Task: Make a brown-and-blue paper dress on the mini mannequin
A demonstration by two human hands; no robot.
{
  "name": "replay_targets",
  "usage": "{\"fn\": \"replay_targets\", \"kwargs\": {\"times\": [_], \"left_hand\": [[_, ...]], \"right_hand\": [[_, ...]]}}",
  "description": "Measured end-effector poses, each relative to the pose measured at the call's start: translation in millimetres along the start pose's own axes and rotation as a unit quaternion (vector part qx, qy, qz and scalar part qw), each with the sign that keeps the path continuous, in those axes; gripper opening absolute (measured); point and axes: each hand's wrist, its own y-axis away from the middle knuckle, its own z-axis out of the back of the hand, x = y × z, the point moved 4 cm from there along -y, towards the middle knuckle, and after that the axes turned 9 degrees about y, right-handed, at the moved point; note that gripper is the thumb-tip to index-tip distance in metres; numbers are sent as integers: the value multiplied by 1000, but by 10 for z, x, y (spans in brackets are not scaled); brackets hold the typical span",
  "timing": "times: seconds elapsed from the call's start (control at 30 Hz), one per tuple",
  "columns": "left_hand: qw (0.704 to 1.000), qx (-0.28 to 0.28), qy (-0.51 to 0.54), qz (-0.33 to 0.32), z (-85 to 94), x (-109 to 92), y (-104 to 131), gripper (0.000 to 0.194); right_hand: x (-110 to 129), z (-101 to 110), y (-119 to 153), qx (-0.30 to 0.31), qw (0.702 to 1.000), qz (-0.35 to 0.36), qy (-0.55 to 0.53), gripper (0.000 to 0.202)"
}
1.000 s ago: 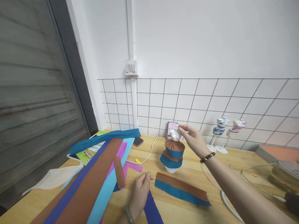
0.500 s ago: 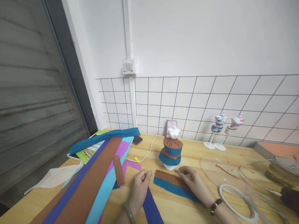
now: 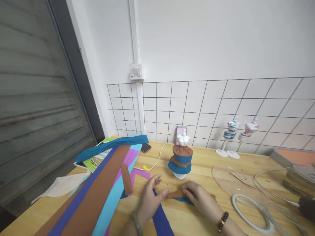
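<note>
My right hand (image 3: 200, 196) pinches a brown-and-blue strip of crepe paper (image 3: 176, 194) between thumb and fingertips, just above the tabletop, and covers part of it. Near the strip's left end, my left hand (image 3: 152, 198) has its thumb and fingers apart, with nothing visible between them. A dark blue strip (image 3: 162, 219) lies under and beside that hand. Behind both hands stands a small doll-like figure on a white base, dressed in a tiered brown-and-blue crepe paper skirt (image 3: 182, 159); its top is pixelated.
Long brown, purple and light blue paper strips (image 3: 103, 190) cover the left side. A phone (image 3: 146, 148) lies behind them. Two small figures on stands (image 3: 230, 134) are at the back right. A clear plastic sheet (image 3: 227, 180), tape ring (image 3: 251, 213) and wire spool (image 3: 300, 182) lie right.
The strip has been turned and folded or narrowed, showing less blue. My left hand's fingers have spread from a pinch, and the right hand has shifted slightly down and left.
</note>
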Motion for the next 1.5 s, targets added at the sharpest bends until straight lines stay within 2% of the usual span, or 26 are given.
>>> {"fn": "replay_targets", "kwargs": {"times": [0.1, 0.2, 0.27, 0.37, 0.43, 0.6, 0.93, 1.27, 1.5], "left_hand": [[997, 75, -22, 8, -83, -43, 80, 62], [993, 103, -60, 11, -124, -42, 133, 69], [991, 103, -90, 1, -134, -12, 131, 69], [987, 93, -132, -22, -146, 74, 75, 67], [984, 76, -161, -30, -153, 142, 15, 64], [983, 51, -176, -31, -187, 211, -94, 54], [982, 70, -160, -75, -262, 2, 24, 51], [971, 95, -189, -114, -297, -194, 130, 50], [959, 122, -218, -137, -344, -255, 196, 50]], "right_hand": [[44, 44, 112, -3, 1000, -15, 1, 27], [31, 50, 173, -1, 999, -35, 2, 28], [-21, 29, 181, 1, 999, -52, 5, 25], [-118, -20, 150, 6, 998, -69, 12, 46], [-163, -43, 120, 10, 997, -72, 15, 53], [-199, -40, 93, 28, 997, -68, 1, 43], [-240, -35, 91, 30, 998, -56, -19, 40], [-309, -67, 97, 35, 997, -51, -49, 40], [-354, 12, 127, 42, 995, -61, -73, 40]]}}
